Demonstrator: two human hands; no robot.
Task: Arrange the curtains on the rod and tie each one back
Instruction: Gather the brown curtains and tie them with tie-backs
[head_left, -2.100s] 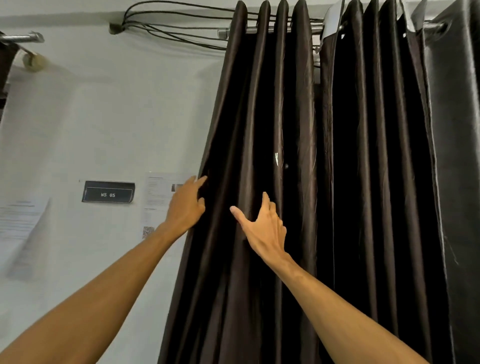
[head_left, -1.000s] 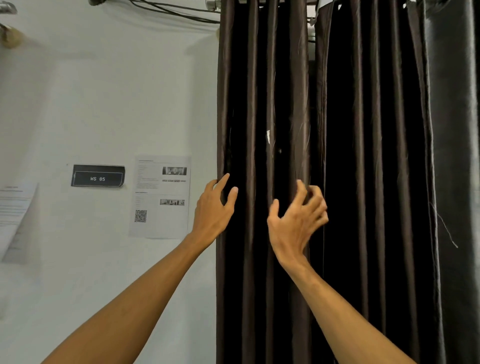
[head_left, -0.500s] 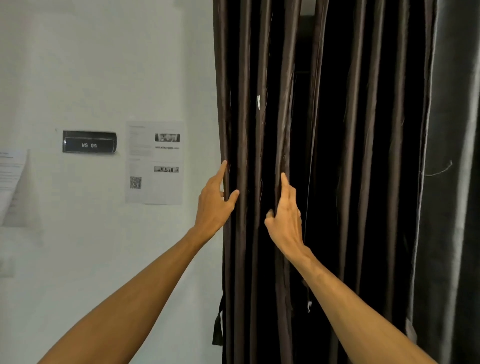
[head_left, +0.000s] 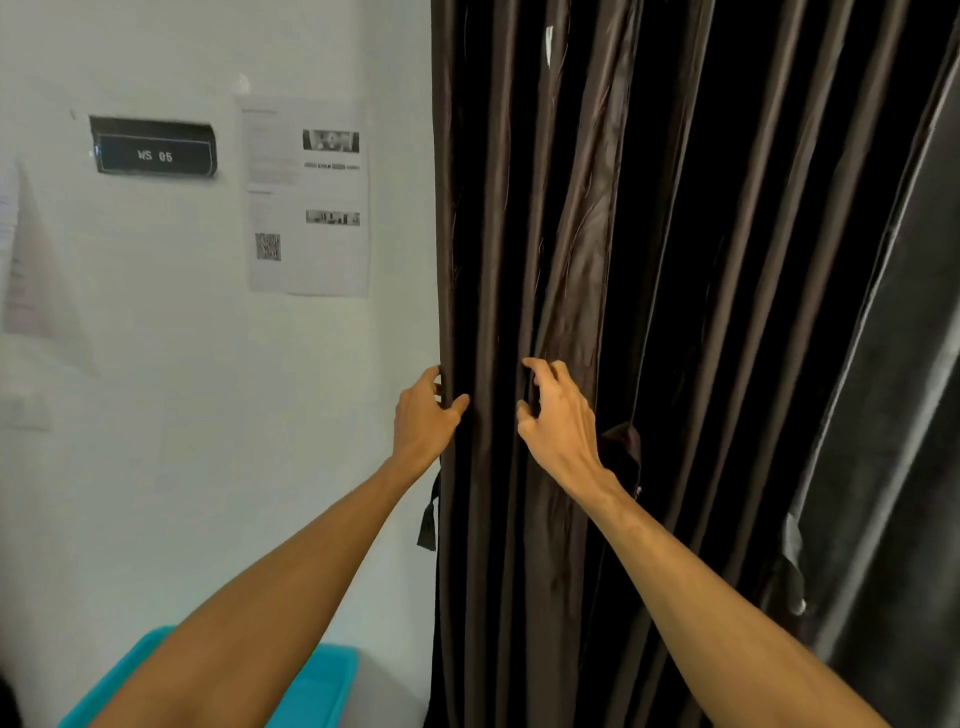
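Note:
A dark brown pleated curtain (head_left: 582, 218) hangs in tight folds right of a white wall. My left hand (head_left: 423, 418) grips the curtain's left edge, fingers behind the cloth and thumb in front. My right hand (head_left: 556, 415) has curled fingers hooked into a fold near the middle of the same curtain. A dark tie-back strap (head_left: 428, 512) dangles at the left edge below my left hand, and another piece of strap (head_left: 621, 441) shows behind my right wrist. A second dark curtain (head_left: 779, 260) hangs further right. The rod is out of view.
A grey curtain panel (head_left: 898, 415) hangs at the far right. On the wall are a black "WS 05" sign (head_left: 155, 155) and a printed sheet with a QR code (head_left: 309, 197). A turquoise bin (head_left: 317, 686) stands at the bottom left under my left arm.
The view has tilted downward, so the rod left the frame and the bin came in. Both hands slid down the curtain; the right hand's fingers curled into a fold.

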